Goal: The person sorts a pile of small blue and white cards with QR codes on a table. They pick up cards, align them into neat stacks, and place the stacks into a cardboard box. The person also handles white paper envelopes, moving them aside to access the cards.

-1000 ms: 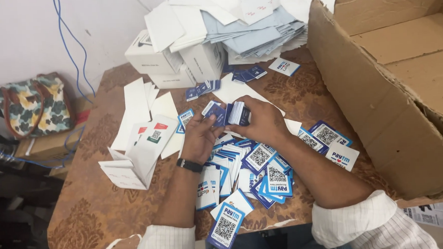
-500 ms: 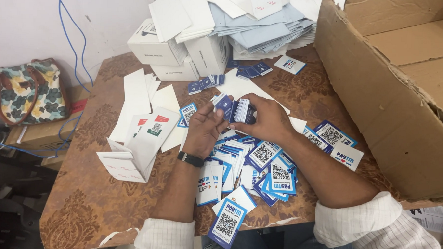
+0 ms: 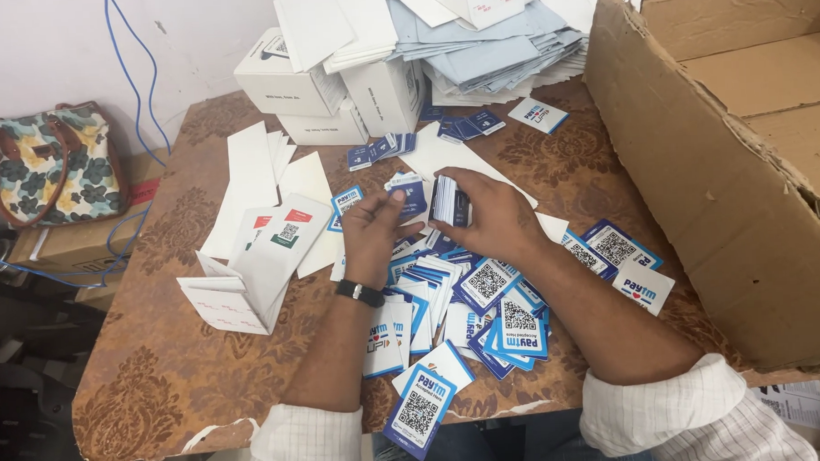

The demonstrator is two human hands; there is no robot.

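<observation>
My right hand (image 3: 493, 220) grips a small stack of blue and white cards (image 3: 448, 202) on edge above the table. My left hand (image 3: 371, 234) pinches a single blue card (image 3: 412, 197) just left of that stack, thumb on top. A black band sits on my left wrist (image 3: 359, 292). Below both hands lies a loose heap of blue and white square-code cards (image 3: 472, 310) on the brown patterned table (image 3: 169, 357).
A big open cardboard box (image 3: 725, 156) fills the right side. White boxes (image 3: 323, 88) and a pile of pale envelopes (image 3: 476, 37) stand at the back. Folded white paper sleeves (image 3: 248, 282) lie at left. A floral bag (image 3: 49, 170) and blue cable (image 3: 133, 95) are beyond the table's left edge.
My left hand has drawn one blue card away from the stack in my right hand and lowered slightly. The view has shifted a little.
</observation>
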